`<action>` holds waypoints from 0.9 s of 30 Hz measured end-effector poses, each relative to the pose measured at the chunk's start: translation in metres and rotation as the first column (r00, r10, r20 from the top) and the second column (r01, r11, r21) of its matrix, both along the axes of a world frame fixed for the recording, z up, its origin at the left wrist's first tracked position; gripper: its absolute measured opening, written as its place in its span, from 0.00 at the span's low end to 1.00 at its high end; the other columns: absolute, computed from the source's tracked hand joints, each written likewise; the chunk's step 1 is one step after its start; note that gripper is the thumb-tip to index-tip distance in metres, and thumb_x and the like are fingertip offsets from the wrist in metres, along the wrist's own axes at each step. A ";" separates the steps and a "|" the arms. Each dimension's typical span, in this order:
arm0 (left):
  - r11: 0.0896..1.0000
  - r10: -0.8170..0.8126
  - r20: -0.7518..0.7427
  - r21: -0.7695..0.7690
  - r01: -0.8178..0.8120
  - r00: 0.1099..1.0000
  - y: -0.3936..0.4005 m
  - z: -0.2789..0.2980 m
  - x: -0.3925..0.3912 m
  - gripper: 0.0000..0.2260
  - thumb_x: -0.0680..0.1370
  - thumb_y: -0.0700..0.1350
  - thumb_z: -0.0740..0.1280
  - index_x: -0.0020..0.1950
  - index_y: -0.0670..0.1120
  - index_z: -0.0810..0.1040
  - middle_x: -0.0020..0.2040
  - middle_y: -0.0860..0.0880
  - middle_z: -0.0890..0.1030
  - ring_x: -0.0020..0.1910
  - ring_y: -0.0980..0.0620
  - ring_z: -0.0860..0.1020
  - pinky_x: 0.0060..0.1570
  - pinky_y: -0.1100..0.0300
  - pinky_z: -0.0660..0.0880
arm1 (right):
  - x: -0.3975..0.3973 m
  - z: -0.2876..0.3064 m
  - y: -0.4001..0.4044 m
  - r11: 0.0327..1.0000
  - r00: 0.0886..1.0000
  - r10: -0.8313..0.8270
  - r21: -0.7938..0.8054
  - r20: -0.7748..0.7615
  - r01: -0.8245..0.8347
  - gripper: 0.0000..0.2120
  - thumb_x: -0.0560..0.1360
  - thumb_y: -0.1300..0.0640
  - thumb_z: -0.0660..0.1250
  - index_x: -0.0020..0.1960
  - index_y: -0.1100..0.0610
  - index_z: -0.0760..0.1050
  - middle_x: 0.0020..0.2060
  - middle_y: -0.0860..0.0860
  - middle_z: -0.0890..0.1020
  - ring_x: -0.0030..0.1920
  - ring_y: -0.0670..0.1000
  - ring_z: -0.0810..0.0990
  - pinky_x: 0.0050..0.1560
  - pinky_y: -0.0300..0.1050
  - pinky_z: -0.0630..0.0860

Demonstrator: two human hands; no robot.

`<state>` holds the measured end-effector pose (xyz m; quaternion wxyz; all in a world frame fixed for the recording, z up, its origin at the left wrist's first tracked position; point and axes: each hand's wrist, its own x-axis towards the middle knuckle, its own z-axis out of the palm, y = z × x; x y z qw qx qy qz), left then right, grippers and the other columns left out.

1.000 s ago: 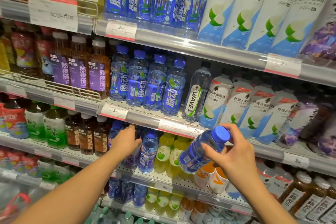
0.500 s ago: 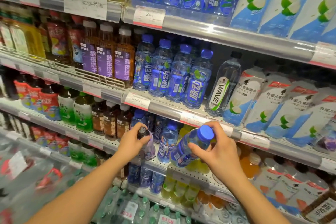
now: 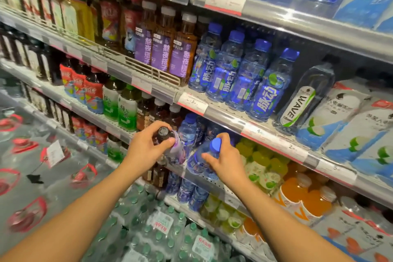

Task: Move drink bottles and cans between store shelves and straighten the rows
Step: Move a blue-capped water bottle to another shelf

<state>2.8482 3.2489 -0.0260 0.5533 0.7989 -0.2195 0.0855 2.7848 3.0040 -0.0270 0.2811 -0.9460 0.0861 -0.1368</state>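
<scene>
My left hand grips a purple-labelled bottle with a dark cap by its neck, in front of the third shelf. My right hand holds a blue bottle with a blue cap, tilted left, just right of the purple one. Both bottles hover at the front edge of that shelf, where more blue bottles stand behind them. A row of matching blue bottles stands on the shelf above.
Brown tea bottles with purple labels stand left of the upper blue row; a clear WAVE bottle and white-blue pouches stand to its right. Yellow-green bottles and orange bottles fill the right. Shrink-wrapped water packs lie below.
My left hand has pulled the purple bottle out from the shelf and lifted it. My right hand has brought the blue bottle down and left toward the same spot. The view shifted left.
</scene>
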 end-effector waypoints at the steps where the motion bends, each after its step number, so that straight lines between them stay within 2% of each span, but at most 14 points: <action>1: 1.000 0.004 0.009 0.006 -0.004 1.000 0.006 0.001 -0.003 0.10 0.76 0.48 0.76 0.54 0.56 0.79 0.48 0.55 0.84 0.47 0.58 0.82 0.49 0.53 0.80 | 0.010 -0.003 0.004 1.000 1.000 -0.004 -0.026 -0.008 0.004 0.26 0.74 0.47 0.77 0.59 0.50 0.61 0.41 0.53 0.82 0.42 0.61 0.82 0.42 0.53 0.76; 3: 1.000 0.014 0.025 0.021 -0.014 1.000 0.016 0.001 -0.009 0.10 0.76 0.47 0.76 0.53 0.56 0.80 0.47 0.56 0.84 0.47 0.58 0.82 0.48 0.54 0.80 | 0.026 -0.005 0.012 0.996 0.999 -0.026 -0.087 -0.036 0.023 0.28 0.74 0.49 0.77 0.63 0.55 0.64 0.46 0.55 0.81 0.47 0.63 0.81 0.43 0.52 0.72; 5: 1.000 0.011 0.013 0.020 -0.012 1.000 0.025 -0.002 -0.015 0.09 0.75 0.48 0.77 0.52 0.56 0.80 0.47 0.58 0.84 0.47 0.59 0.82 0.49 0.55 0.79 | 0.040 -0.008 0.017 0.991 0.996 -0.056 -0.123 -0.069 0.047 0.29 0.75 0.50 0.76 0.66 0.58 0.64 0.52 0.59 0.82 0.52 0.64 0.81 0.46 0.53 0.74; 9: 0.999 0.024 -0.039 0.026 -0.023 0.999 0.040 -0.010 -0.021 0.12 0.72 0.57 0.73 0.53 0.57 0.80 0.47 0.57 0.84 0.47 0.58 0.82 0.50 0.52 0.80 | 0.060 -0.014 0.022 0.978 0.983 -0.139 -0.172 -0.121 0.118 0.29 0.77 0.49 0.74 0.66 0.61 0.63 0.52 0.61 0.82 0.53 0.65 0.82 0.49 0.56 0.78; 14: 0.999 0.045 -0.086 0.025 -0.043 0.995 0.048 -0.020 -0.024 0.11 0.72 0.57 0.73 0.52 0.56 0.81 0.47 0.57 0.84 0.47 0.58 0.82 0.50 0.51 0.80 | 0.076 -0.011 0.025 0.961 0.971 -0.183 -0.237 -0.155 0.143 0.33 0.78 0.48 0.73 0.71 0.64 0.61 0.58 0.63 0.81 0.58 0.67 0.81 0.50 0.55 0.76; 17: 0.998 0.055 -0.106 0.030 -0.052 0.993 0.047 -0.028 -0.022 0.09 0.75 0.51 0.76 0.52 0.57 0.81 0.47 0.57 0.84 0.47 0.59 0.82 0.50 0.51 0.81 | 0.086 -0.006 0.022 0.953 0.960 -0.210 -0.261 -0.188 0.157 0.31 0.78 0.48 0.73 0.70 0.63 0.64 0.62 0.64 0.78 0.62 0.67 0.79 0.57 0.57 0.76; 21: 0.997 0.067 -0.121 0.041 -0.063 0.990 0.039 -0.038 -0.024 0.14 0.71 0.61 0.73 0.54 0.61 0.79 0.46 0.60 0.84 0.47 0.59 0.82 0.50 0.51 0.81 | 0.096 0.001 0.017 0.938 0.950 -0.217 -0.319 -0.224 0.139 0.26 0.78 0.48 0.73 0.66 0.63 0.69 0.61 0.64 0.79 0.61 0.67 0.79 0.54 0.54 0.76; 22: 0.998 0.060 -0.122 0.036 -0.056 0.991 0.037 -0.040 -0.023 0.14 0.70 0.61 0.73 0.53 0.60 0.79 0.46 0.60 0.84 0.46 0.59 0.82 0.49 0.51 0.81 | 0.098 0.001 0.016 0.931 0.949 -0.209 -0.347 -0.237 0.118 0.26 0.79 0.48 0.72 0.67 0.63 0.69 0.60 0.64 0.79 0.61 0.67 0.79 0.52 0.54 0.75; 25: 0.999 0.030 -0.135 0.025 -0.027 0.990 0.031 -0.045 -0.022 0.11 0.73 0.55 0.76 0.53 0.59 0.80 0.46 0.56 0.84 0.45 0.57 0.82 0.49 0.49 0.81 | 0.104 0.003 0.011 0.911 0.948 -0.173 -0.409 -0.268 0.050 0.24 0.80 0.49 0.70 0.68 0.62 0.68 0.60 0.63 0.80 0.63 0.65 0.77 0.53 0.53 0.74; 27: 0.999 0.025 -0.138 0.030 -0.021 0.990 0.027 -0.047 -0.022 0.11 0.73 0.55 0.76 0.53 0.59 0.80 0.45 0.56 0.84 0.45 0.58 0.82 0.49 0.50 0.81 | 0.109 0.009 0.007 0.909 0.943 -0.153 -0.415 -0.295 0.017 0.19 0.80 0.49 0.69 0.63 0.61 0.71 0.59 0.60 0.81 0.63 0.63 0.78 0.53 0.50 0.73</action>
